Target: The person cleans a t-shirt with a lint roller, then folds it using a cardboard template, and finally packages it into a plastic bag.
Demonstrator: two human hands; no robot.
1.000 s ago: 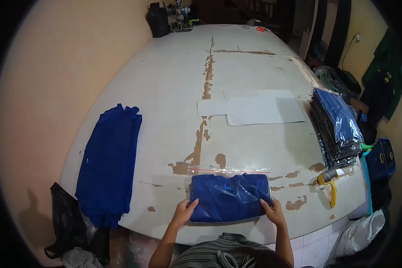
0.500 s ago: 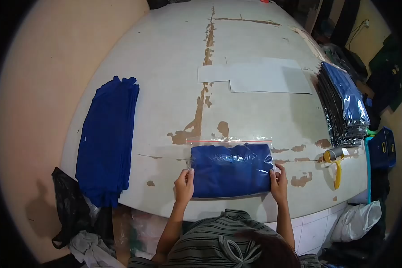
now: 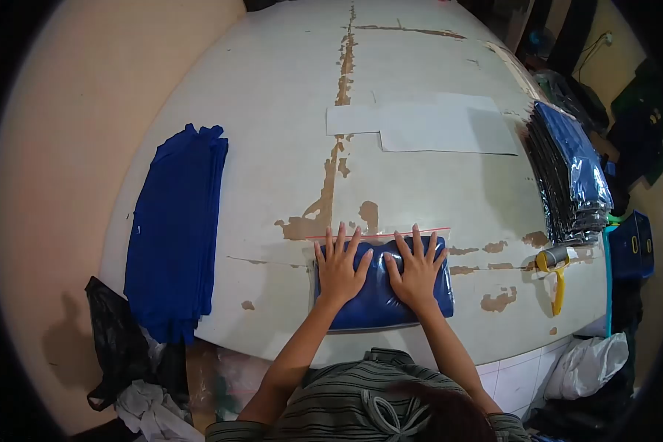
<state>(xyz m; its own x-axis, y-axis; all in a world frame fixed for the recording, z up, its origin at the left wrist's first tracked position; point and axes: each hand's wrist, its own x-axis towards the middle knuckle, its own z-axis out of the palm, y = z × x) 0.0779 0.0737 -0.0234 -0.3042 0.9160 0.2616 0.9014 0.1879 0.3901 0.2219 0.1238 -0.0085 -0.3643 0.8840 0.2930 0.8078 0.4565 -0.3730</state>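
Note:
A folded blue garment in a clear plastic bag point(image 3: 376, 295) lies flat at the table's near edge. The bag's red seal strip runs along its far side, just beyond my fingertips. My left hand point(image 3: 339, 269) presses on the left half of the bag, palm down with fingers spread. On the right half rests my right hand point(image 3: 417, 272), also flat with its fingers apart. Between the two thumbs a strip of shiny plastic over the blue cloth shows. The parts of the bag under my palms are hidden.
Unbagged blue garments point(image 3: 173, 228) are piled at the left edge of the table point(image 3: 272, 147). White card sheets point(image 3: 435, 129) lie farther back. At the right stand a stack of bagged garments point(image 3: 571, 173) and a yellow-handled lint roller point(image 3: 555, 272). A black plastic bag point(image 3: 118, 339) hangs at lower left.
Both hands have left the bag's side edges and moved inward and forward onto its top. Their fingers went from gripping the edges to lying spread and flat.

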